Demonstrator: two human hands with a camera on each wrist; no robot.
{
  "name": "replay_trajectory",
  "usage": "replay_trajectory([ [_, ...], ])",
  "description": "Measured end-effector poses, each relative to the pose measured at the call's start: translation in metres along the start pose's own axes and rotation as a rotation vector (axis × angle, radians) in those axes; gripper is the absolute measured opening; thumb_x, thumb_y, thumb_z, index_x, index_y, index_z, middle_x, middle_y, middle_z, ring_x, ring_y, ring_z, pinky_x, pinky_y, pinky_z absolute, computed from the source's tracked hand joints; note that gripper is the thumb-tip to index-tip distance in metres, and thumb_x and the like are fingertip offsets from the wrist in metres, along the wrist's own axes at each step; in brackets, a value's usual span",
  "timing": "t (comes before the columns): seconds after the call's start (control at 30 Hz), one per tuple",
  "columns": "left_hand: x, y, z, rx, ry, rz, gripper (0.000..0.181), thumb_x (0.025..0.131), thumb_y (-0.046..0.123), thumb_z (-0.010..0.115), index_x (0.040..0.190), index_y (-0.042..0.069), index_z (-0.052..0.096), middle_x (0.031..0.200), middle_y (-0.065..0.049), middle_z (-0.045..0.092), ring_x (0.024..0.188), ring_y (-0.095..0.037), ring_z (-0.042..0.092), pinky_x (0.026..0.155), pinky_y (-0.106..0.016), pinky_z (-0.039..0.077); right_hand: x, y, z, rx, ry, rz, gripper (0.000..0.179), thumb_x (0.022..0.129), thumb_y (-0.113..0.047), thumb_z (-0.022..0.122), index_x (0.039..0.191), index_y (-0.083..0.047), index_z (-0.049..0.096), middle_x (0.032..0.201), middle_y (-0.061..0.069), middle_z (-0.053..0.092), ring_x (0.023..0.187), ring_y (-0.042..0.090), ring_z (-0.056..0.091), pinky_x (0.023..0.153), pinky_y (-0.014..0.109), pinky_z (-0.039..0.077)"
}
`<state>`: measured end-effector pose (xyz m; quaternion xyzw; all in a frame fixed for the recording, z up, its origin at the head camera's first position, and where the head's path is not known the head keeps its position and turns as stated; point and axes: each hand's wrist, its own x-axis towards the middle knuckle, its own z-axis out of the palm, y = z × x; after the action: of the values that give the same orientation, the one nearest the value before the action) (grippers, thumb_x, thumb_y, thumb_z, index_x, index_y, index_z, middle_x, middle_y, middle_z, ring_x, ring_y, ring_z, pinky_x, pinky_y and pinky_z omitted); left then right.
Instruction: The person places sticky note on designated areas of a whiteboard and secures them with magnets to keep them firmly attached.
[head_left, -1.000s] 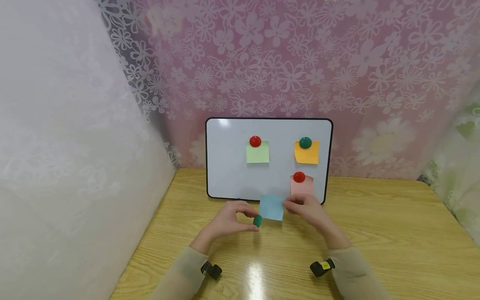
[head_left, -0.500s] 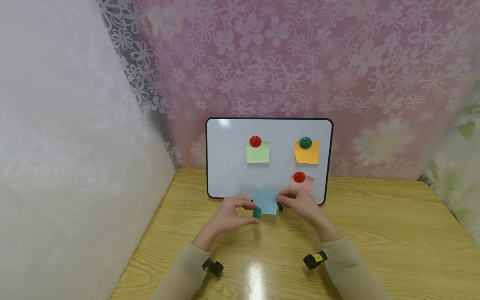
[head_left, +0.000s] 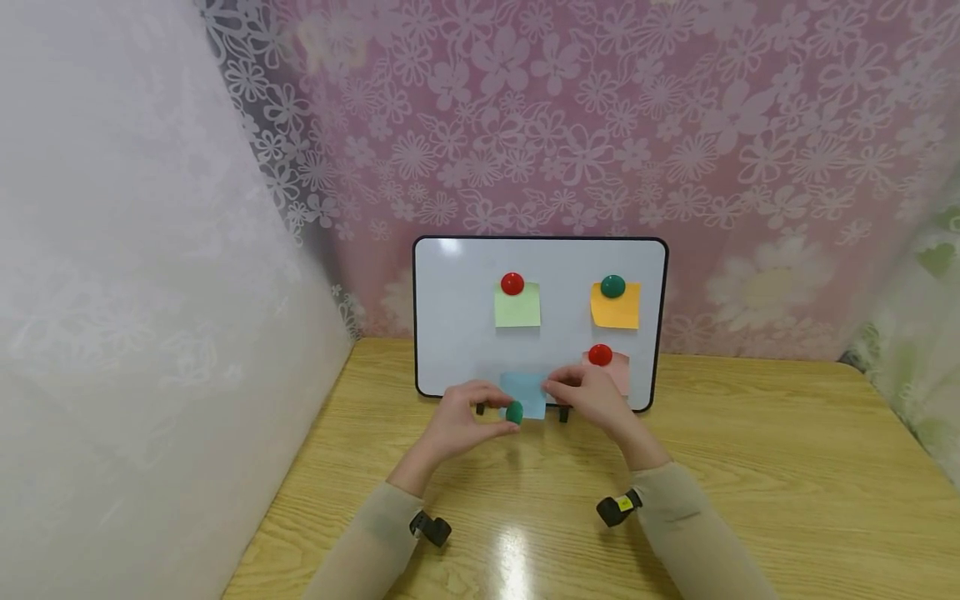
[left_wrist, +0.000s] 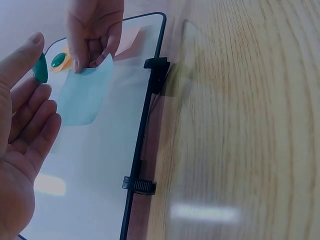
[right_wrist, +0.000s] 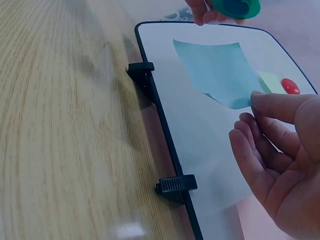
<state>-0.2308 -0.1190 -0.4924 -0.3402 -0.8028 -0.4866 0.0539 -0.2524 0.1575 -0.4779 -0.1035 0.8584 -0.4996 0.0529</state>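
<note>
Between thumb and fingertips my left hand [head_left: 463,423] pinches a round green magnet [head_left: 514,412], whose underside faces the right wrist camera. My right hand [head_left: 596,398] pinches one edge of a blue sticky note [head_left: 527,393]; in the right wrist view the note [right_wrist: 220,72] curls at its lower edge. The note is in front of the lower middle of the whiteboard [head_left: 457,333]; whether it touches the board I cannot tell. A pink note [head_left: 619,372] under a red magnet [head_left: 600,355] is partly hidden behind my right hand.
Higher on the board, a red magnet [head_left: 512,283] holds a light green note [head_left: 517,310] and a green magnet [head_left: 612,286] holds an orange note [head_left: 617,312]. Black feet [right_wrist: 176,184] support the board on the wooden table [head_left: 787,467]. A pale wall [head_left: 165,333] borders the left.
Both hands have moved up toward the board. The right hand has carried the blue note up and to the left, and the left hand has raised the green magnet.
</note>
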Motion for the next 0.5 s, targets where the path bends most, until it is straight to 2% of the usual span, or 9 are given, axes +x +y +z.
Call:
replay_trajectory([
  [0.17, 0.0019, 0.0010, 0.0004, -0.003, 0.016, -0.002, 0.032, 0.087, 0.027, 0.093, 0.114, 0.015, 0.083, 0.112, 0.005, 0.075, 0.105, -0.031, 0.072, 0.090, -0.060, 0.058, 0.0011, -0.0046, 0.0002, -0.026, 0.007, -0.001, 0.031, 0.103, -0.033, 0.074, 0.118, -0.006, 0.079, 0.109, 0.006, 0.075, 0.095, 0.022, 0.069, 0.087, 0.035, 0.059],
  [0.3, 0.0036, 0.0003, 0.0012, 0.016, 0.036, -0.004, 0.032, 0.086, 0.025, 0.094, 0.114, 0.013, 0.083, 0.110, 0.004, 0.075, 0.103, -0.032, 0.071, 0.088, -0.058, 0.059, 0.0018, -0.0076, 0.0007, -0.032, 0.013, -0.004, 0.028, 0.103, -0.031, 0.074, 0.116, -0.006, 0.079, 0.108, 0.006, 0.076, 0.094, 0.022, 0.069, 0.086, 0.036, 0.059],
  [0.5, 0.0084, -0.0018, 0.0039, 0.021, 0.107, -0.002, 0.030, 0.086, 0.024, 0.094, 0.112, 0.012, 0.083, 0.108, 0.003, 0.077, 0.101, -0.036, 0.072, 0.089, -0.052, 0.060, 0.0058, -0.0087, 0.0027, -0.029, 0.014, -0.006, 0.027, 0.103, -0.031, 0.074, 0.116, -0.007, 0.079, 0.107, 0.005, 0.076, 0.093, 0.022, 0.070, 0.083, 0.035, 0.058],
])
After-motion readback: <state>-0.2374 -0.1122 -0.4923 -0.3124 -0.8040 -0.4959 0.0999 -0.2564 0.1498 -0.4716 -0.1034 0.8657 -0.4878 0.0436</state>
